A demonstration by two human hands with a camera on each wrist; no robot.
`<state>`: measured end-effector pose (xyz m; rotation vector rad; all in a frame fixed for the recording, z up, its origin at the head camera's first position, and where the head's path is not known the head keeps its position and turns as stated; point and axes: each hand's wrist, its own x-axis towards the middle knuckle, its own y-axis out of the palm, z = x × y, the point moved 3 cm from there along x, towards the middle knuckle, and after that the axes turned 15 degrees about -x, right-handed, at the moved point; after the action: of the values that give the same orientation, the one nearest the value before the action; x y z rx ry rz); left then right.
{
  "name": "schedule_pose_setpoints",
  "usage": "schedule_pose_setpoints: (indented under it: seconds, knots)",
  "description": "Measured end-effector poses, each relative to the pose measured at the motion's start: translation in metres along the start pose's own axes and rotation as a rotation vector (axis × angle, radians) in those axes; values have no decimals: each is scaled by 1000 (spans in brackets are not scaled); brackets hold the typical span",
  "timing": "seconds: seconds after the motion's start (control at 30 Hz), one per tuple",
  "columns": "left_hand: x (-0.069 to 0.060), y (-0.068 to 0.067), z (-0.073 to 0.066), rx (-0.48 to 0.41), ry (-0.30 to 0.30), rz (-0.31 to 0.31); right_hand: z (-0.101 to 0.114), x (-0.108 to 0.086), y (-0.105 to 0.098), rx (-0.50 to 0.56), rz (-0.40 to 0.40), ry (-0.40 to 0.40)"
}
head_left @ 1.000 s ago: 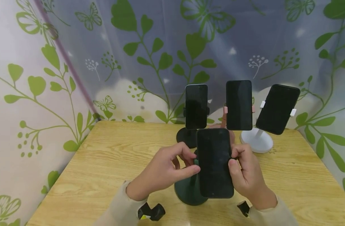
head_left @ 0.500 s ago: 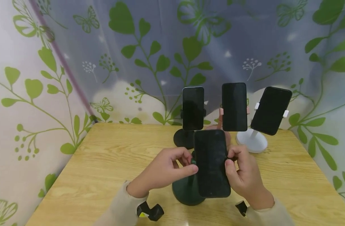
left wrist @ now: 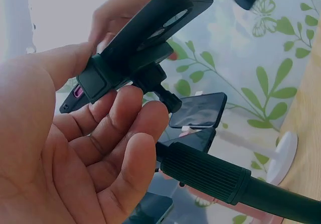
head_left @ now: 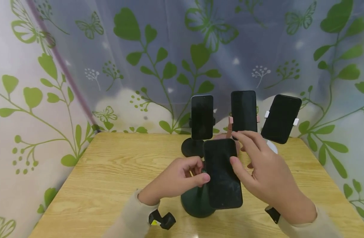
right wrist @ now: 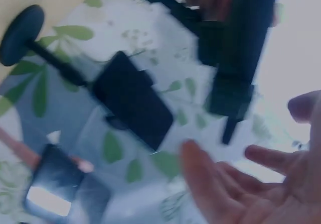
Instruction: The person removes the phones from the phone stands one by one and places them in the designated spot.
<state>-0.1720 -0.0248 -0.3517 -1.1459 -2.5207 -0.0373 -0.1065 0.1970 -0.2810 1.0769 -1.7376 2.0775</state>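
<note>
A black smartphone (head_left: 223, 173) sits upright in the clamp (left wrist: 98, 78) of a dark green phone stand, its round base (head_left: 197, 203) resting on the table. My left hand (head_left: 182, 177) pinches the clamp at the phone's left edge, thumb in front and fingers curled behind, above the ribbed stem (left wrist: 205, 174). At the phone's right side is my right hand (head_left: 269, 173), fingers loosely spread and holding nothing. The right wrist view shows a gap between that hand's fingers (right wrist: 195, 163) and the clamp. The phone hides most of the stem in the head view.
Behind stand several phones on holders: one phone (head_left: 202, 117) on a black stand (head_left: 191, 147), another (head_left: 244, 109) on a pink one, and a tilted phone (head_left: 281, 119) on a white one. The wooden table (head_left: 119, 162) ends at a leaf-patterned curtain (head_left: 158, 43).
My right hand has let go of the phone's right edge, its fingers unfolding and rising to the right. The left hand keeps its place at the clamp. The head view has shifted slightly.
</note>
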Motion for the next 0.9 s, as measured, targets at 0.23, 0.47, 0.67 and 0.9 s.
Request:
schedule_pose_setpoints:
  seconds: [0.23,0.47,0.67,0.9]
  knots:
    - [0,0,-3,51,4,7,30,24,-9,-122,256,-43]
    - [0,1,-3,57,-13,10,47,42,1,-225,379,-84]
    - [-1,0,-1,62,-34,8,55,48,9,-322,315,-176]
    - [-3,2,-1,51,-82,-1,57,46,14,-396,195,-255]
